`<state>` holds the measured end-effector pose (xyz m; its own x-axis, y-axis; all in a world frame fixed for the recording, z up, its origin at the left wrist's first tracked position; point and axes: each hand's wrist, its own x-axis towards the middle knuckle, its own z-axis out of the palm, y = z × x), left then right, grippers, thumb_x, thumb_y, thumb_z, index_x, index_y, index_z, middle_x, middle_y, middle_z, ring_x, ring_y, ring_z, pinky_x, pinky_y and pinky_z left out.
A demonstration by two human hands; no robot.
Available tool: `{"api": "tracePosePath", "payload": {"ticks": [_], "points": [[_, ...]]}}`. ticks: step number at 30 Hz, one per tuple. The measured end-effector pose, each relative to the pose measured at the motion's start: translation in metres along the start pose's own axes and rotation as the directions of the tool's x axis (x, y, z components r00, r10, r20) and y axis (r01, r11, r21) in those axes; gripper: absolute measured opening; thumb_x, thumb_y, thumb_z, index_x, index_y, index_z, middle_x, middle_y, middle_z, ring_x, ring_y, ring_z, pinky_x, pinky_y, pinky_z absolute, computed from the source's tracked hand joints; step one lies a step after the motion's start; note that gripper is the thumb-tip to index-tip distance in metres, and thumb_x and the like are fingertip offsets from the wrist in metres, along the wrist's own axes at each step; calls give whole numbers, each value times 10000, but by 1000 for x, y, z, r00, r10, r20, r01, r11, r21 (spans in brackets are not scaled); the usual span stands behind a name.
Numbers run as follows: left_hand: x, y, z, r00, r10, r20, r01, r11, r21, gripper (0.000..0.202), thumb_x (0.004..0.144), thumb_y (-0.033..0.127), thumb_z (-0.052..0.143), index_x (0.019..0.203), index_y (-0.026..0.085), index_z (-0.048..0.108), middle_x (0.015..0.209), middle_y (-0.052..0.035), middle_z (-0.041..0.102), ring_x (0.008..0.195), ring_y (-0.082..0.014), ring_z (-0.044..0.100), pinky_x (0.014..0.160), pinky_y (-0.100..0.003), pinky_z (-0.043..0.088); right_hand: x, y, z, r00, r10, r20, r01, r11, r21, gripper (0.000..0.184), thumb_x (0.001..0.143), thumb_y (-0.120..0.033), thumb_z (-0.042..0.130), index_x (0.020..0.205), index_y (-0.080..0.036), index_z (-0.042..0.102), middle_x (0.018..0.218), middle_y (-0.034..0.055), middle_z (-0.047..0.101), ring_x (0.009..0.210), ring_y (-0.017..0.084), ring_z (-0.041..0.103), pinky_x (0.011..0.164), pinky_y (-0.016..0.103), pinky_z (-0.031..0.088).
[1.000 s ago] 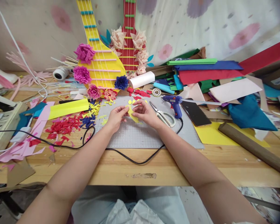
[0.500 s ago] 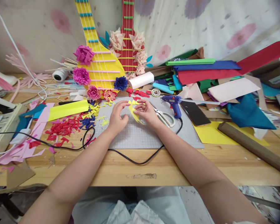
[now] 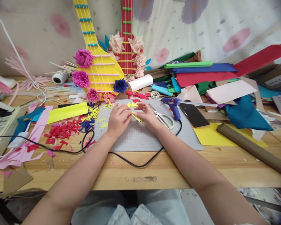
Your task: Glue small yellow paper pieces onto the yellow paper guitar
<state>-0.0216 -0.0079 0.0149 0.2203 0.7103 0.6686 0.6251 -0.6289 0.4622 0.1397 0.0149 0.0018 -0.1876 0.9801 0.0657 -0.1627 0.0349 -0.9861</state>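
Over the grey cutting mat (image 3: 121, 140), both hands pinch a strip of yellow crepe paper (image 3: 137, 118) with pointed, petal-like cuts along its far edge. My left hand (image 3: 118, 120) has its thumb and fingertips closed on the strip's left part. From the other side, my right hand (image 3: 146, 116) grips it between thumb and fingers. Part of the strip is hidden behind the fingers. Right of my right hand lie white-handled scissors (image 3: 165, 120) and a blue glue gun (image 3: 174, 107) with a clear glue stick in its back.
Behind the mat stand a yellow paper guitar (image 3: 103, 68) and a red one (image 3: 126, 47), both with paper flowers. Red scraps (image 3: 63, 128) and blue scraps (image 3: 87, 125) lie to the left. A black phone (image 3: 194, 114), a brown roll (image 3: 250, 148) and stacked coloured paper (image 3: 208, 76) fill the right.
My left thumb has come up from the mat side and now meets the yellow strip. The two hands are closer together, and the view has shifted slightly.
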Motion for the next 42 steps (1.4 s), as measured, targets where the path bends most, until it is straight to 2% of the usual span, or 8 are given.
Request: {"api": "tracePosePath", "payload": {"ticks": [2,8,10,13,16,23,32,42], "points": [[-1,0,1,998,-61,17,61,996,-59,109,767,219,558,794,250,659,876,-23,669,910,-187,598,1018,-430,341,-1,-1,0,1000,-8,17,8,1000,-1,572,543,-329,753,1014,-252,438,964,7,541,839,132,569,781,321,476],[-6,2,6,953,-302,32,297,907,-298,106,727,222,596,780,234,688,831,-37,669,803,-166,609,791,-306,466,-3,-6,2,998,-38,47,38,999,-11,591,521,-331,770,999,-258,430,979,7,503,763,105,554,789,330,482],[-7,0,10,898,-435,64,419,803,-423,91,698,243,627,754,211,691,799,-39,670,719,-148,608,712,-281,480,-3,-6,3,998,-32,58,33,999,-22,596,523,-339,766,999,-260,415,974,4,490,741,101,552,766,330,488],[-6,-2,16,791,-587,173,559,577,-595,135,641,279,677,730,177,686,738,-40,670,656,-141,609,657,-282,496,-3,-4,3,997,-37,66,40,998,-45,582,539,-340,750,997,-255,400,971,1,474,728,97,551,748,332,490],[-4,-2,18,727,-636,260,608,419,-674,198,588,273,713,742,157,667,693,-32,662,633,-142,613,623,-294,516,-3,-3,4,998,-39,59,43,996,-73,573,546,-351,739,994,-254,394,972,1,472,726,98,549,743,335,494],[0,3,13,665,-677,314,641,302,-706,255,572,262,721,782,151,628,674,-25,647,634,-157,633,579,-305,535,-2,-2,4,998,-48,31,51,992,-111,559,547,-330,729,982,-250,386,968,2,466,698,86,542,721,312,497],[-1,2,15,659,-681,320,648,297,-701,374,494,297,783,791,141,616,686,-24,645,631,-143,619,558,-288,537,0,0,4,998,-54,37,59,987,-149,537,563,-342,723,976,-250,392,960,8,474,699,95,536,694,306,496],[-3,-2,16,674,-683,280,643,357,-677,371,537,287,753,843,138,606,717,-25,645,651,-142,620,563,-271,524,0,4,5,998,-7,70,15,994,-105,472,586,-341,733,937,-230,437,869,4,549,760,122,564,747,323,480]]}}
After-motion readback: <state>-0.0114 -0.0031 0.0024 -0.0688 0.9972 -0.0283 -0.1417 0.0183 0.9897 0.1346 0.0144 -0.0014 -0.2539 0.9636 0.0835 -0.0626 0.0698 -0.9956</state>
